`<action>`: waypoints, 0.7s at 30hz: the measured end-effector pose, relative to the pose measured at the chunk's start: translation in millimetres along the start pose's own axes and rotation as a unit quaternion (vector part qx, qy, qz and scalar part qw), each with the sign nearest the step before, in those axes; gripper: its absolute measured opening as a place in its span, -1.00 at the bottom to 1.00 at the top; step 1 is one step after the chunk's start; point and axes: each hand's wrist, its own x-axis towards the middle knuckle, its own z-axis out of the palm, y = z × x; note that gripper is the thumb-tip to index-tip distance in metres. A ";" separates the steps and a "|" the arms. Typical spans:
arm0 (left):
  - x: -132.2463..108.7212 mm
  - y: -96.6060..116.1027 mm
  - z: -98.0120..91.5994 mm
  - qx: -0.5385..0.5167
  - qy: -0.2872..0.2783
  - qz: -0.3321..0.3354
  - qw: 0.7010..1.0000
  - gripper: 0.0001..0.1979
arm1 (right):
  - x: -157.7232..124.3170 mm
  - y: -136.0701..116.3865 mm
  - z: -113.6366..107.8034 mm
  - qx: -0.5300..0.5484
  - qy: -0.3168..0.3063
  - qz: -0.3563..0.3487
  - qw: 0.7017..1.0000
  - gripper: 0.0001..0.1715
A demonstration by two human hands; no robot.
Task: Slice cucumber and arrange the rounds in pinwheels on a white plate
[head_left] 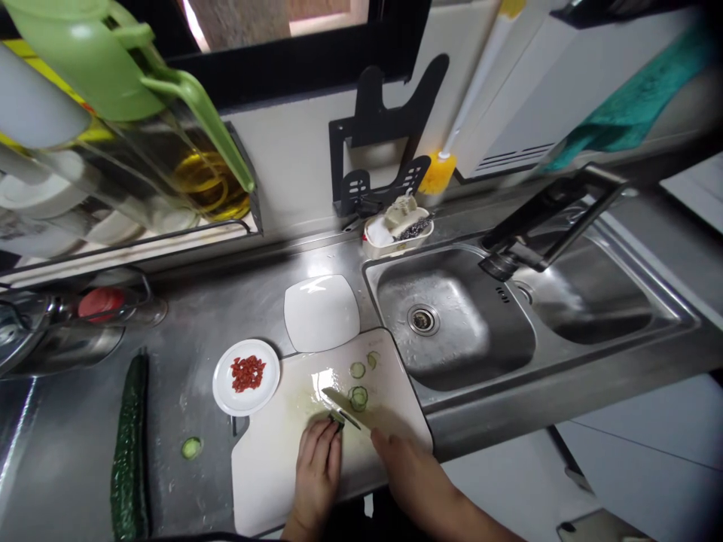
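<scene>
My right hand (410, 467) is wrapped round the handle of a kitchen knife (346, 405), whose blade points up and left over the white cutting board (271, 452). Held under the curled fingers of my left hand (317, 455) is a short piece of cucumber (337, 418), mostly hidden by them, right beside the blade. Thin cucumber slices (358, 398) lie just past the knife, one partly over another. Farther up the board are a separate slice (358, 369) and a thin sliver of cucumber (372, 360).
A round plate of chopped red pieces (247, 374) and a square white plate (321, 312) adjoin the board. Left are a whole cucumber (129, 452) and a cucumber end (191, 449). Right is a double sink (452, 301) with a black faucet (531, 218). An oil jug (208, 181) stands on the shelf.
</scene>
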 end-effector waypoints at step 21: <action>-1.7 -3.5 3.5 0.001 0.023 0.015 1.000 -0.81 | -24.9 -11.4 -32.2 0.019 -0.104 0.031 0.994 -0.42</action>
